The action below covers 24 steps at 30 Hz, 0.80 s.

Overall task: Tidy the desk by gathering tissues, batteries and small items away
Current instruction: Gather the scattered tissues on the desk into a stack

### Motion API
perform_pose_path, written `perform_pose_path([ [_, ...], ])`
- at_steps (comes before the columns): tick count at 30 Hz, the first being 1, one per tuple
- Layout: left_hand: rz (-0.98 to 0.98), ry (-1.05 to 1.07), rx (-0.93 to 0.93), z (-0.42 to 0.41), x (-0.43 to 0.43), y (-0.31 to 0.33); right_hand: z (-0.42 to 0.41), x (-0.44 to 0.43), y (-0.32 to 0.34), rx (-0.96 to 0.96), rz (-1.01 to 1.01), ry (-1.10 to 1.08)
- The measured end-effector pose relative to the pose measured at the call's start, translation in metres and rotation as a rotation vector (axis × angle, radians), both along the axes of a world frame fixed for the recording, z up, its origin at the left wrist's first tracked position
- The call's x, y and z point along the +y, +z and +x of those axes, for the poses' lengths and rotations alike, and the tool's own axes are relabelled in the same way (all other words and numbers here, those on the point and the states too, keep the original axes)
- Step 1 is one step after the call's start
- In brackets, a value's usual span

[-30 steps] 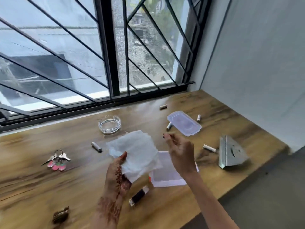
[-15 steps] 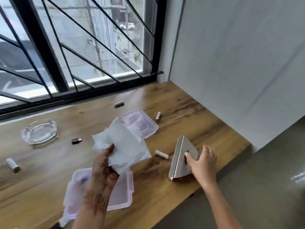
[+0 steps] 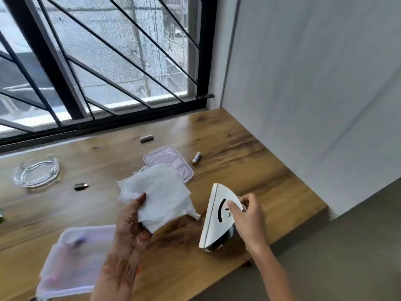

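Note:
My left hand (image 3: pixel 132 220) grips a stack of white tissues (image 3: pixel 160 198) above the wooden desk (image 3: pixel 249 170). My right hand (image 3: pixel 247 216) pinches the top of a triangular metal napkin holder (image 3: pixel 214 220) that is tilted up near the desk's front edge. A clear plastic container (image 3: pixel 76 261) sits open at the lower left, and its lid (image 3: pixel 171 161) lies behind the tissues. Loose batteries lie apart: one battery (image 3: pixel 196 157) right of the lid, one grey battery (image 3: pixel 146 138) near the window, one white battery (image 3: pixel 196 216) mostly hidden under the tissues.
A glass ashtray (image 3: pixel 36 173) stands at the left. A small dark adapter (image 3: pixel 81 186) lies beside it. The black barred window (image 3: pixel 108 83) runs along the back and a grey wall (image 3: pixel 314 83) closes the right side. The desk's edge drops to the floor (image 3: pixel 347 257) at the right.
The view has swung right, away from the keys. My right hand reached to the napkin holder, took its top and tipped it up. The tissues stay in my left hand.

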<state>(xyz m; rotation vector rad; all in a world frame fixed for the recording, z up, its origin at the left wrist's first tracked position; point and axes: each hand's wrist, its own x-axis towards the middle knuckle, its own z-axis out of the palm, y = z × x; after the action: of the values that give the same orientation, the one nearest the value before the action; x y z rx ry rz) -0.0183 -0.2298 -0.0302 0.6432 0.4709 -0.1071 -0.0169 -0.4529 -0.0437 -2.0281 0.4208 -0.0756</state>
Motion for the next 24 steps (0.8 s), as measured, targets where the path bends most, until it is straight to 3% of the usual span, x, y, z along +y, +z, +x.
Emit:
perform_pose_path([
  [6,-0.009,0.018,0.017,-0.001,0.001,0.002,0.045,0.004,0.033,-0.261,-0.337,0.127],
  [12,-0.005,0.006,0.038,0.012,0.006,0.009,0.084,0.020,0.035,-0.270,-0.586,0.241],
  [21,-0.021,-0.049,0.048,0.037,0.001,0.016,0.086,0.028,0.028,-0.360,-0.581,0.176],
  [24,-0.003,-0.100,0.029,0.043,-0.001,0.023,0.083,0.035,0.046,-0.498,-0.378,0.146],
])
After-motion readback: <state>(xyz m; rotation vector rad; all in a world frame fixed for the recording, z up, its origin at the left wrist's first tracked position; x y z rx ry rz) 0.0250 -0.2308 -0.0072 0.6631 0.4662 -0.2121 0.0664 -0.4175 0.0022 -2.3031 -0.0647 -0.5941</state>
